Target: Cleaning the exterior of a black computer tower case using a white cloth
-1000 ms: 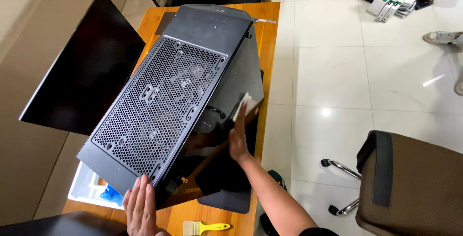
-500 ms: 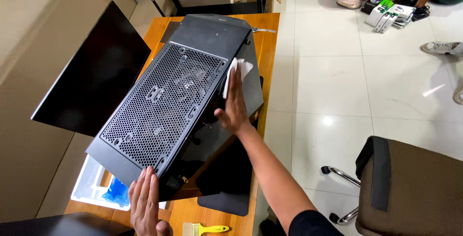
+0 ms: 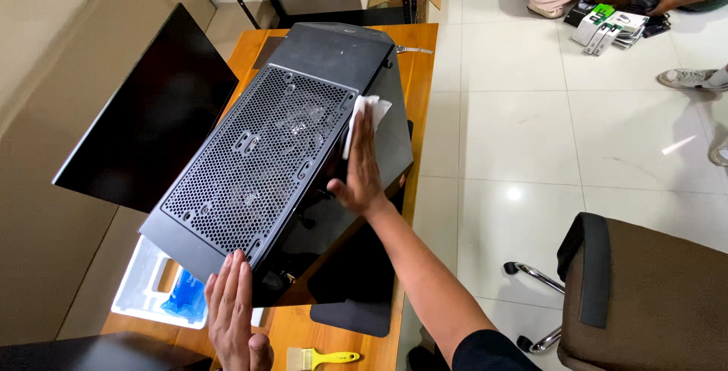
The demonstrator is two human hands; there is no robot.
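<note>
Wiping glossy side panel of black computer case [image 3: 265, 158], tipped on wooden desk [image 3: 421, 60]. Our right hand [image 3: 362, 162] presses white cloth [image 3: 365, 113] flat, fingers extended. Left hand [image 3: 231, 314], open palm, braces lower edge. Remaining smudges hard to judge; next stroke likely needs steady bracing.
</note>
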